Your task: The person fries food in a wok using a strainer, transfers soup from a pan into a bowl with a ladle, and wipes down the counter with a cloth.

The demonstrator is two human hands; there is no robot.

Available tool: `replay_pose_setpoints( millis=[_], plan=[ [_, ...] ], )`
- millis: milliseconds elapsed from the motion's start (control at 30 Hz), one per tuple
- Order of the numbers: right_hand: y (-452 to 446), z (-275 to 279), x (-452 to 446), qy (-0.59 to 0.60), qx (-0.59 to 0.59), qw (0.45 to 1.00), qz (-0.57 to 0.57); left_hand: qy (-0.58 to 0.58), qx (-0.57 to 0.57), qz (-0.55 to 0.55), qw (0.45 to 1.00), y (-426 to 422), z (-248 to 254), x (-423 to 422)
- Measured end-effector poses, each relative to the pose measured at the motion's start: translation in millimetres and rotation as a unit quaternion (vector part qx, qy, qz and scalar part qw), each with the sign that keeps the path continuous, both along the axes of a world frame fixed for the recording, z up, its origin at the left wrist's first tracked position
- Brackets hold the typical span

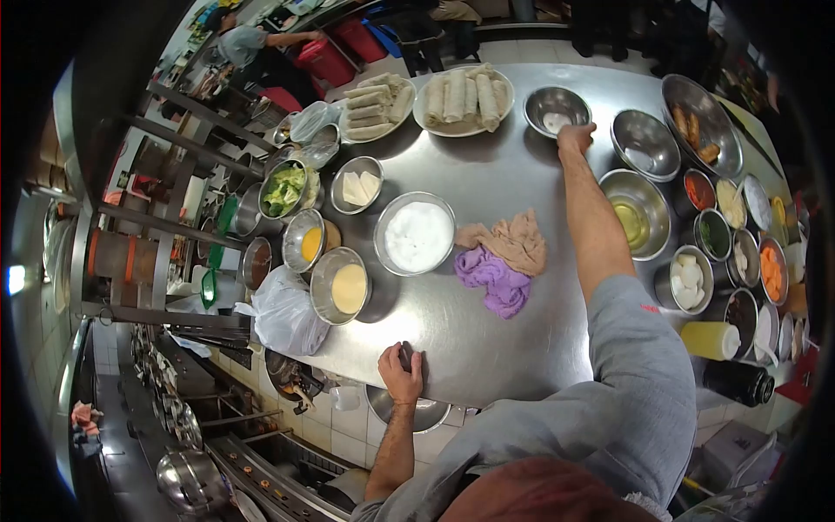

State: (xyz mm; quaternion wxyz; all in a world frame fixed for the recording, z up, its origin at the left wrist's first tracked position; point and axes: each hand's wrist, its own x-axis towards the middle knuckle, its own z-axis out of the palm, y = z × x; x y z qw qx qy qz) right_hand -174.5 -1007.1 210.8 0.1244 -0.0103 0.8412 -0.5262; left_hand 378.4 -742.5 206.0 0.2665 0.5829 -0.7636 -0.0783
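My right hand [576, 137] reaches across the steel table to the near rim of a metal bowl [557, 112] with something white in it; its fingers are bent at the rim. Near the front edge, my left hand [401, 374] is closed around a small dark object [405, 355]. A bowl of white foam or powder [419, 237] stands mid-table, beside a purple cloth [493, 280] and a brown cloth [509, 242]. Two plates of pale rolls [465, 102] [377, 107] stand at the far side.
Left are bowls of greens [284, 189], yellow liquid [350, 289] and a plastic bag [288, 311]. To the right stand an oil bowl [633, 215], several ingredient containers and a yellow bottle [711, 340]. A person [248, 48] stands at the back left.
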Motion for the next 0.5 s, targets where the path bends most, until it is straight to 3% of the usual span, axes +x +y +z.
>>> replay_pose_setpoints(
  millis=[33, 100, 233, 300, 367, 500],
  plan=[
    [14.1, 11.0, 11.3, 0.028, 0.043, 0.999, -0.006, -0.002, 0.001, -0.001, 1.000, -0.4, -1.9, 1.0],
    [24.1, -10.6, 18.3, 0.057, -0.014, 0.998, 0.001, -0.001, -0.005, -0.001, 1.000, -0.8, -3.4, 2.5],
    [101.2, 56.4, 99.0, -0.067, -0.084, 0.982, 0.157, 0.014, -0.002, 0.002, 1.000, -0.1, -0.6, 2.7],
    [89.2, -7.0, 107.0, 0.037, -0.080, 0.975, 0.203, 0.020, -0.001, -0.001, 1.000, 0.5, -2.1, 3.5],
    [108.2, 42.3, 152.8, -0.064, -0.141, 0.957, 0.244, 0.025, -0.005, 0.002, 1.000, 1.0, -1.0, 3.0],
    [104.0, 28.4, 186.1, -0.129, -0.175, 0.915, 0.339, 0.029, -0.004, 0.001, 1.000, 1.4, -0.4, 2.8]
  ],
)
